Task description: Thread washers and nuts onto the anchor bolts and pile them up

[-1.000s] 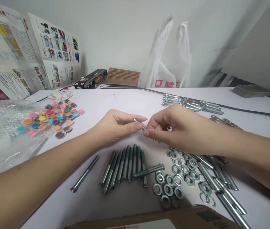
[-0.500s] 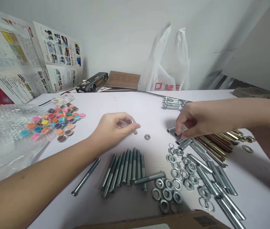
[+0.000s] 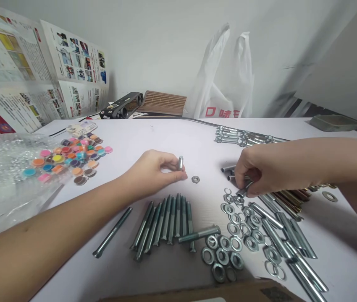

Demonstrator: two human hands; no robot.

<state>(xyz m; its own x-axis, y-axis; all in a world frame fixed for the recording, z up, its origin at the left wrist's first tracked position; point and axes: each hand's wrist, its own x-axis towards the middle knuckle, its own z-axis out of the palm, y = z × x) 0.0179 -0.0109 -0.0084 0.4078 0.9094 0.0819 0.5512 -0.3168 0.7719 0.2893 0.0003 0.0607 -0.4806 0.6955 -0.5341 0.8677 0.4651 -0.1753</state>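
Observation:
My left hand point(image 3: 155, 173) pinches a silver bolt point(image 3: 181, 162) between thumb and fingers; its end stands up, and the rest is hidden by the hand. Just right of it, a loose hex nut point(image 3: 195, 179) lies flat on the table. My right hand point(image 3: 257, 172) is over a group of silver metal tubes, thumb and fingers closed around one tube point(image 3: 244, 191). Other tubes point(image 3: 228, 168) stick out to the left of its fingertips. Below my hands lies a row of bolts point(image 3: 166, 220), with one bolt point(image 3: 200, 233) across its right end.
Washers and nuts point(image 3: 233, 229) spread at the lower right beside more tubes point(image 3: 306, 266) and brass-coloured bolts point(image 3: 292, 195). Assembled anchor bolts point(image 3: 229, 135) lie farther back. Colourful small pots point(image 3: 58, 158) and bubble wrap point(image 3: 5, 180) are on the left. A cardboard box point(image 3: 178, 293) is at the front edge.
My right hand has left my left hand and moved right to the tubes, where it now grips one. The hex nut lies on the table. My left hand has turned the bolt more upright.

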